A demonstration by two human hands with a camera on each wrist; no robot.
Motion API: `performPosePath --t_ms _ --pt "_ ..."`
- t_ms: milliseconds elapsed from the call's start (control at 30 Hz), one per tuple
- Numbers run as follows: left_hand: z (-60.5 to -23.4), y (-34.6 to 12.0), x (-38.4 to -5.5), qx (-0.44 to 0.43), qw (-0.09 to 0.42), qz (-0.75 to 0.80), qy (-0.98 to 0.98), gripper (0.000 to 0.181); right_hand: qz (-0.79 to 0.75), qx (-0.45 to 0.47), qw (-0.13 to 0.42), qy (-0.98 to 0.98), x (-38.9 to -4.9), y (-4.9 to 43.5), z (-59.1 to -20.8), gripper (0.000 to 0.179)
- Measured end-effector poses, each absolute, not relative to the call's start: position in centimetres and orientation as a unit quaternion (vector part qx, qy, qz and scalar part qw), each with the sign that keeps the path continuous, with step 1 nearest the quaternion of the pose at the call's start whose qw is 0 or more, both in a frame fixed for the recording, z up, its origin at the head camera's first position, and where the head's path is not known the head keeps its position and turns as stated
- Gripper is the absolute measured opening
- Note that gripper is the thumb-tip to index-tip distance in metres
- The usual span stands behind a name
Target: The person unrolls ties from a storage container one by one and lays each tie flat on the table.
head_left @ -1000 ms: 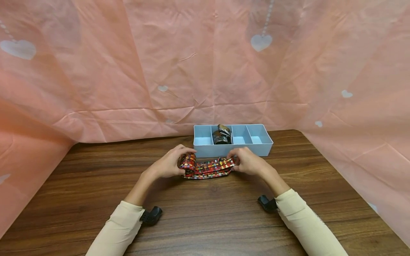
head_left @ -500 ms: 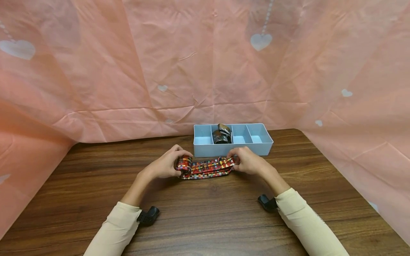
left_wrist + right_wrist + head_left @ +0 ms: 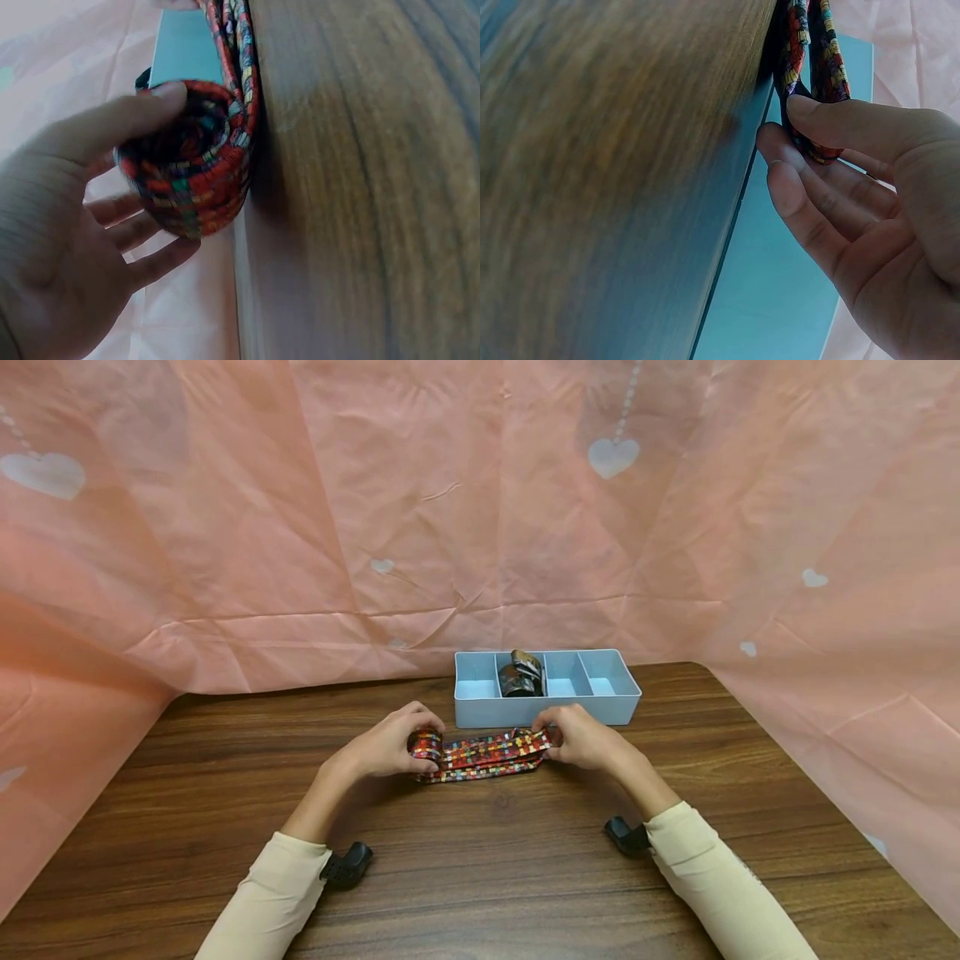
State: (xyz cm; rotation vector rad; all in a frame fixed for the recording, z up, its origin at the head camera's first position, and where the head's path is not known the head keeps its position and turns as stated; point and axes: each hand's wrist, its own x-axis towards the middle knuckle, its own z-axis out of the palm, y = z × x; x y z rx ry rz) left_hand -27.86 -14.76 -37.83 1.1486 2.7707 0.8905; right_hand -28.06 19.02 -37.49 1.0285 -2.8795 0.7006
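Note:
A red, multicolour-checked necktie (image 3: pixel 487 754) lies on its edge along the table, its left part wound into a coil (image 3: pixel 199 176). My left hand (image 3: pixel 386 747) grips the coil, the thumb on its upper rim and the fingers around its outer side. At the other end, the doubled-over fold of the strip (image 3: pixel 829 82) is pinched between the thumb and fingers of my right hand (image 3: pixel 581 739). Between the hands the layers run side by side. The inside of the coil is dark in the left wrist view.
Just behind the hands stands a light-blue divided box (image 3: pixel 547 712). Its second compartment from the left holds a dark, brownish rolled strip (image 3: pixel 519 677). A pink curtain (image 3: pixel 420 527) hangs behind the wooden table (image 3: pixel 487 868).
My left hand has shifted slightly left with the coil, so the stretch between the hands looks longer. The right hand keeps its place at the folded end.

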Motion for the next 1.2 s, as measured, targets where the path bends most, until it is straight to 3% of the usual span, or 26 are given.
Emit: performPosePath --t_ms 600,1200 --pt "-37.84 -14.67 -27.97 0.348 0.020 0.256 0.902 0.038 0.217 0.330 0.000 -0.919 -28.07 18.93 -37.48 0.029" --pt "-37.69 -15.10 -27.95 0.358 0.009 0.265 0.895 0.043 0.216 0.326 -0.001 -0.921 -28.18 18.96 -37.62 0.029"
